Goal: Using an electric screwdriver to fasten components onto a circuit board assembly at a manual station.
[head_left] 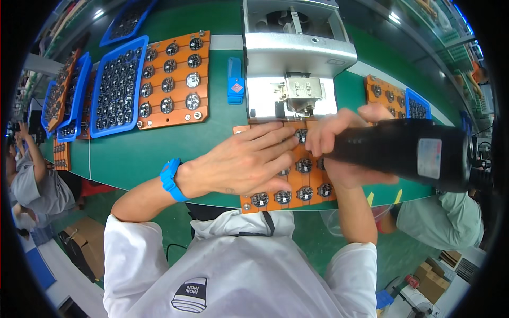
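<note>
The right hand (344, 153) has a tight grip round a fat black power tool (408, 151), w/ its tip down near the top row of the orange tray (313, 191). The tip itself is hidden by fingers. The left hand (244, 161) grips nothing: it lies flat & open on the tray, holding it down.

The tray sits on the green table (138, 156) just in front of the person, w/ small round parts (282, 197) in rows. At 12 o'clock from it stands a grey metal machine (297, 58). At 10 o'clock lie another orange tray (172, 79) & a blue tray (116, 87), both full of round parts.

Looks like the tool is working on one part up top. Next move prob needs the tip set straight on the next part, tray kept still.
</note>
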A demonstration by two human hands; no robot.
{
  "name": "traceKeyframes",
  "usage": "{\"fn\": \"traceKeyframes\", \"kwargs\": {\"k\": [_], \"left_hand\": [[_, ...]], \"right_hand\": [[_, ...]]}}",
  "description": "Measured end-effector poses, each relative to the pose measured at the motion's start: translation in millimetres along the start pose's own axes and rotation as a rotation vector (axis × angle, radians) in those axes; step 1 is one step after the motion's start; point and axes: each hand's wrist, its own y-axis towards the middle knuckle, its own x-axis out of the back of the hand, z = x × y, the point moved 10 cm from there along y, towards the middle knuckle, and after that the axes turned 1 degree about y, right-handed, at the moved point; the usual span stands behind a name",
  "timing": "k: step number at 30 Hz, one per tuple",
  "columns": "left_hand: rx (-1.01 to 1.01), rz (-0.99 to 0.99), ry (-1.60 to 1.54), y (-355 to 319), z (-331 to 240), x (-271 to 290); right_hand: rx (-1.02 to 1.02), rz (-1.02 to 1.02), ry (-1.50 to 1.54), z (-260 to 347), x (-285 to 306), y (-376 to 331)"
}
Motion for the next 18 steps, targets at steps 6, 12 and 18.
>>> {"fn": "traceKeyframes", "kwargs": {"k": [6, 12, 18], "left_hand": [[-0.007, -0.026, 0.023, -1, -1, 0], [0.006, -0.043, 0.023, -5, 1, 0], [0.001, -0.056, 0.01, -8, 3, -2]], "right_hand": [[-0.213, -0.165, 0.018, -6, 4, 7], [0.149, -0.034, 0.166, 35, -8, 55], [0.208, 0.033, 0.088, 38, -18, 72]]}}
